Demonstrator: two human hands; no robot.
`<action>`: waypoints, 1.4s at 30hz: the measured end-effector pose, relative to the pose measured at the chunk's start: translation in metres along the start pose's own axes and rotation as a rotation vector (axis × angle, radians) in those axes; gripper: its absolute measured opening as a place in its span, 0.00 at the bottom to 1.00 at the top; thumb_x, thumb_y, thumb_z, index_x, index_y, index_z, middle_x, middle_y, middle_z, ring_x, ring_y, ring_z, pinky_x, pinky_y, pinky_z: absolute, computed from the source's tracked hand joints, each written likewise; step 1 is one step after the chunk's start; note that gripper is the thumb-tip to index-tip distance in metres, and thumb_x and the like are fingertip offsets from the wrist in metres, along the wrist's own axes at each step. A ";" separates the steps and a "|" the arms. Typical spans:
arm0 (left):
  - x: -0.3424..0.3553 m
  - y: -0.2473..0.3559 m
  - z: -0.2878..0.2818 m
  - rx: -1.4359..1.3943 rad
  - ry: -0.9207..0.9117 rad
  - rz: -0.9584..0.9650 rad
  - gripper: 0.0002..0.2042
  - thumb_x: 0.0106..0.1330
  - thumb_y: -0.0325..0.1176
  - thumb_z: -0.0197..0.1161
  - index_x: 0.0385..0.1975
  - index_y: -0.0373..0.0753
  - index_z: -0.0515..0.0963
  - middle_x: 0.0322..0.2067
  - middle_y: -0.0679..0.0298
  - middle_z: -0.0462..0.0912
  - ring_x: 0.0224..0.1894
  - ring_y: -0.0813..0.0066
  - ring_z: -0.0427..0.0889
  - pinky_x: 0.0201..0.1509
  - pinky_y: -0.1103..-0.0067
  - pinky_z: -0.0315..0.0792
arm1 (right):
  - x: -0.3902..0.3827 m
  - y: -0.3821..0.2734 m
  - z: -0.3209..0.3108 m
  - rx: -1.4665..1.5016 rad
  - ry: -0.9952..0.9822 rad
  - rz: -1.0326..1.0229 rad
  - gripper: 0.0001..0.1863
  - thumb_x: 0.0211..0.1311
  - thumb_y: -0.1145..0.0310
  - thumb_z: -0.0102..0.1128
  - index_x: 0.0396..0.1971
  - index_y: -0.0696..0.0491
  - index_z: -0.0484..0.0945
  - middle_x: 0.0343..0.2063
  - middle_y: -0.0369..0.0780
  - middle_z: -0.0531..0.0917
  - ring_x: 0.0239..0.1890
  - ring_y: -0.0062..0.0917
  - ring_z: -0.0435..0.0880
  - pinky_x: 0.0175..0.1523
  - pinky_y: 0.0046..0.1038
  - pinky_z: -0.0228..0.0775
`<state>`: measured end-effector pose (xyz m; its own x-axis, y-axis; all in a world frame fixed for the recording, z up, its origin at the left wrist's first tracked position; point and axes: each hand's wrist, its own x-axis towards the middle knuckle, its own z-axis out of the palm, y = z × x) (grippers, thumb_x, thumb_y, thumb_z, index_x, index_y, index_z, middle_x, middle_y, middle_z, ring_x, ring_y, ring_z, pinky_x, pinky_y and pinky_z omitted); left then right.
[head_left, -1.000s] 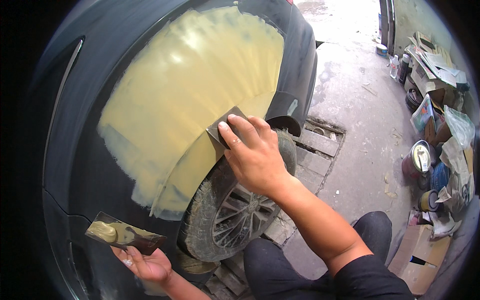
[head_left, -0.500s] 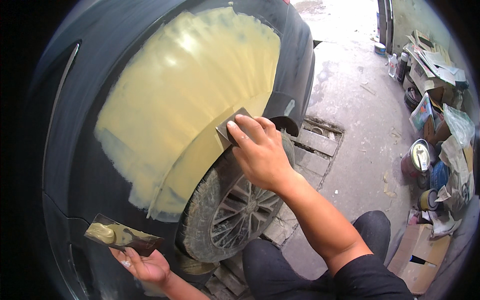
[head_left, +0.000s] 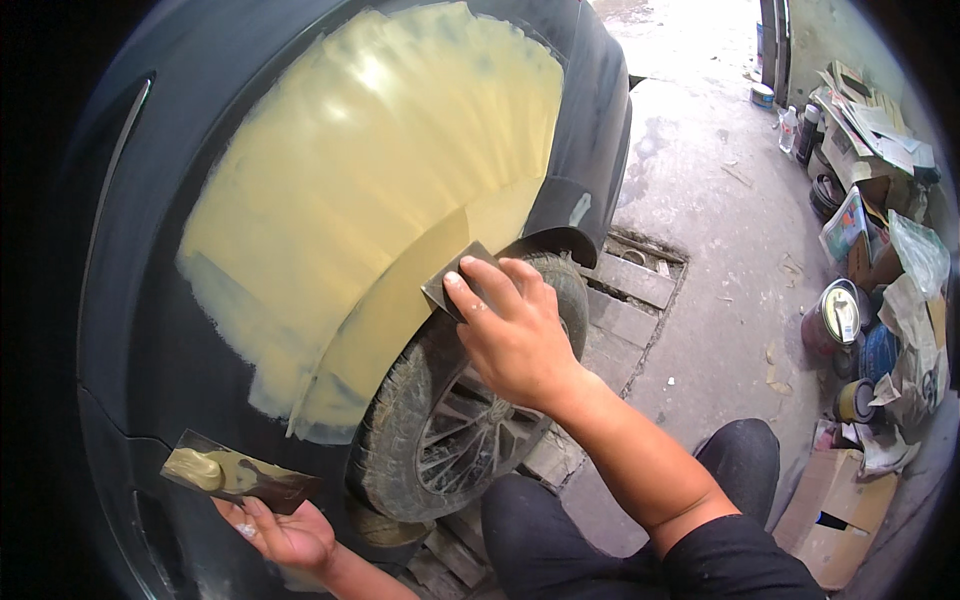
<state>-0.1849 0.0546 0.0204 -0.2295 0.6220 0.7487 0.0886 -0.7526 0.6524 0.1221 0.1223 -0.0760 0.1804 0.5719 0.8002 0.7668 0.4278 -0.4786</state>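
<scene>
R hand [head_left: 515,330]: clamped on dk flat rect. spreader [head_left: 437,288], nr upper edge of blk rubber tire [head_left: 385,460]
L hand [head_left: 285,530]: clamped on dk rect. plate [head_left: 287,487] w/ yellow putty blob [head_left: 195,468], L of tire
Car panel [head_left: 150,330]: dk, broad pale-yellow patch [head_left: 370,170] above tire

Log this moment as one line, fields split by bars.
Left hand: holding dark plate with yellowish putty | Right hand: holding dark spreader at yellow-coated panel | Nearby: tire

The right hand [head_left: 522,328] hides the right part of the dark spreader [head_left: 440,294] and, with its forearm, some of the wheel [head_left: 470,442]. Fingertips of the left hand [head_left: 288,532] vanish behind the plate [head_left: 285,489]. The car [head_left: 165,230] is cropped far off, the left forearm [head_left: 365,576] near.
</scene>
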 end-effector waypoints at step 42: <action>0.001 0.001 0.002 0.060 0.055 -0.013 0.28 0.74 0.32 0.50 0.73 0.32 0.58 0.71 0.51 0.62 0.72 0.58 0.63 0.76 0.64 0.55 | 0.035 0.047 -0.019 0.006 0.075 0.068 0.26 0.60 0.66 0.62 0.60 0.49 0.75 0.61 0.41 0.73 0.58 0.45 0.70 0.56 0.46 0.67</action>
<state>-0.1835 0.0549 0.0224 -0.2835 0.6178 0.7335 0.1425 -0.7292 0.6693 0.1761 0.1491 -0.0634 0.2777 0.5456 0.7907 0.7475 0.3942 -0.5346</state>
